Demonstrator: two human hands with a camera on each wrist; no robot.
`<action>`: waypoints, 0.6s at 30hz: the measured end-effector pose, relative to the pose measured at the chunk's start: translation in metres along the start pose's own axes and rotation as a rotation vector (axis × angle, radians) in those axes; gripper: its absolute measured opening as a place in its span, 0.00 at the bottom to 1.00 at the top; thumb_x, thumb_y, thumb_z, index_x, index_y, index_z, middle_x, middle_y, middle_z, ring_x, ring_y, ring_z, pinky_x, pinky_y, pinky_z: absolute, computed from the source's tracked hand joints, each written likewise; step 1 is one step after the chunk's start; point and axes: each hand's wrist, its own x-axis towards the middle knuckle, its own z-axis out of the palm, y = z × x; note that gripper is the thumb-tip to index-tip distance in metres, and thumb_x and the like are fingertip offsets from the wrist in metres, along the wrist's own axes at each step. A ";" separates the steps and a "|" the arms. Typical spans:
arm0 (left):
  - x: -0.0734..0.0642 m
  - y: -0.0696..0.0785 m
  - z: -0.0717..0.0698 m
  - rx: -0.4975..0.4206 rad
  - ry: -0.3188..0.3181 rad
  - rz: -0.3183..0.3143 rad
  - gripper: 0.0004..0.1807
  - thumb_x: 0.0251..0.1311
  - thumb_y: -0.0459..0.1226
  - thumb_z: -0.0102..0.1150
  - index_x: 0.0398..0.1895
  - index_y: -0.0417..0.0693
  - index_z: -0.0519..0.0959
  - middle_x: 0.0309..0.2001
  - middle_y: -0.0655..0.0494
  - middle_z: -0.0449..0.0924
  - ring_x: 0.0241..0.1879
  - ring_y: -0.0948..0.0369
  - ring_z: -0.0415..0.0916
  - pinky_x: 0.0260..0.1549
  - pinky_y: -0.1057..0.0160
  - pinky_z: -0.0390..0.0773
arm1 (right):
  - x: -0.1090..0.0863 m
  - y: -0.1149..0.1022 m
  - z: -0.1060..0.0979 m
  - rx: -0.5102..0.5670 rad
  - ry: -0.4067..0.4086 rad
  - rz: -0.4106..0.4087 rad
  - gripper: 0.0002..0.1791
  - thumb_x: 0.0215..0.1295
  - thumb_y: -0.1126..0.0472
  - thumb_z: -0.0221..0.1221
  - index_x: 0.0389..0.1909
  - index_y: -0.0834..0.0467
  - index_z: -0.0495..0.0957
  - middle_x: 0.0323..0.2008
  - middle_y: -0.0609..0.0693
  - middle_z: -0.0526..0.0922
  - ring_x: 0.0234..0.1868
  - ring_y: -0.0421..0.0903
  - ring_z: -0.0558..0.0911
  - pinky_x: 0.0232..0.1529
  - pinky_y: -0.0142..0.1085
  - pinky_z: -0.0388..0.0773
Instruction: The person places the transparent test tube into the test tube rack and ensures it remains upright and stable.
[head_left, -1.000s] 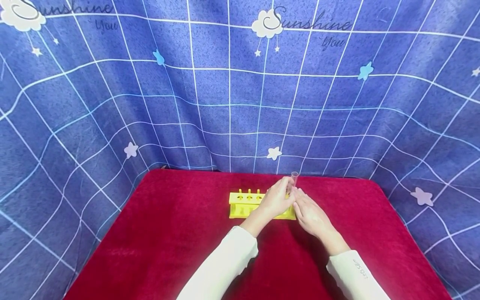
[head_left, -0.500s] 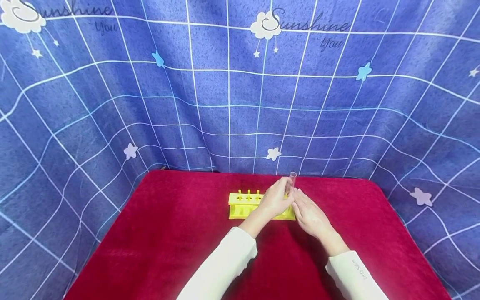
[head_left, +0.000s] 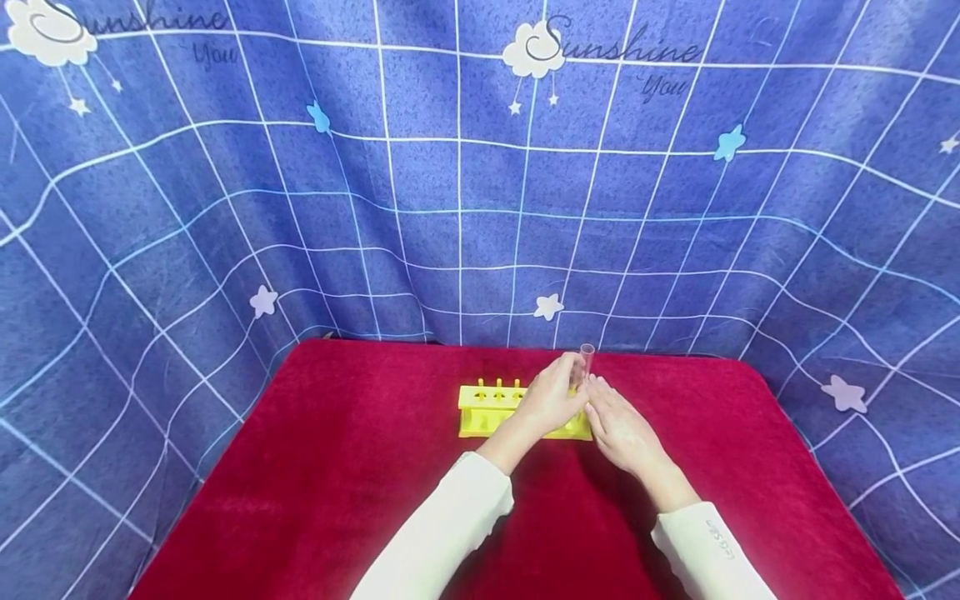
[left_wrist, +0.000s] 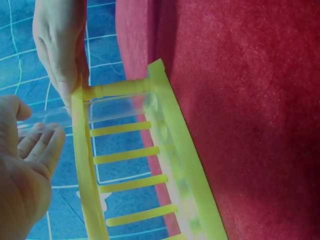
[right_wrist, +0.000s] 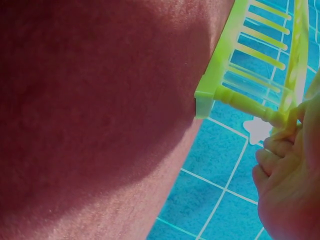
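Note:
A yellow test tube rack [head_left: 480, 423] stands on the red cloth, with pegs along its top. A clear test tube [head_left: 587, 360] rises from its right end; in the left wrist view the lower part of the tube [left_wrist: 117, 108] runs inside the rack through the end hole. My left hand [head_left: 553, 398] holds the tube's upper part between thumb and fingers, above the rack's top board. My right hand [head_left: 624, 427] is at the right end of the rack; in the right wrist view its curled fingers [right_wrist: 277, 147] grip the top board's end corner.
The red cloth-covered table [head_left: 337, 500] spreads around the rack. A blue curtain [head_left: 420, 192] with white grid lines and stars hangs behind and along both sides.
Almost nothing differs. Both hands keep their places on the tube and the rack, apart from a very slight shift of the tube's top to the left.

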 end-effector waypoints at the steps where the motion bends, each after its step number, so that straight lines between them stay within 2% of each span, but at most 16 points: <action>1: 0.000 0.000 0.000 -0.004 -0.003 0.000 0.19 0.64 0.38 0.61 0.56 0.48 0.72 0.47 0.56 0.80 0.47 0.62 0.79 0.53 0.67 0.78 | 0.000 0.000 0.000 0.000 -0.001 0.001 0.26 0.73 0.64 0.54 0.67 0.72 0.69 0.67 0.69 0.72 0.70 0.65 0.70 0.71 0.55 0.62; 7: -0.003 0.000 -0.005 0.000 -0.031 0.013 0.19 0.65 0.40 0.60 0.57 0.47 0.73 0.48 0.56 0.80 0.49 0.62 0.79 0.55 0.67 0.77 | -0.001 -0.003 -0.001 -0.008 0.010 -0.012 0.26 0.72 0.65 0.54 0.67 0.73 0.69 0.66 0.70 0.72 0.69 0.65 0.71 0.71 0.56 0.63; 12: -0.008 0.000 -0.014 0.035 -0.082 0.036 0.23 0.64 0.39 0.60 0.61 0.46 0.72 0.53 0.55 0.80 0.56 0.62 0.78 0.60 0.67 0.73 | -0.002 -0.006 -0.002 -0.015 0.009 -0.009 0.26 0.73 0.64 0.54 0.67 0.73 0.69 0.66 0.69 0.72 0.70 0.64 0.70 0.71 0.55 0.62; 18: -0.013 -0.001 -0.025 0.070 -0.124 0.033 0.29 0.65 0.41 0.62 0.68 0.46 0.68 0.61 0.52 0.79 0.64 0.59 0.74 0.65 0.61 0.71 | -0.003 -0.007 -0.002 -0.026 -0.004 0.001 0.27 0.72 0.63 0.54 0.68 0.73 0.68 0.67 0.68 0.72 0.71 0.63 0.68 0.71 0.55 0.62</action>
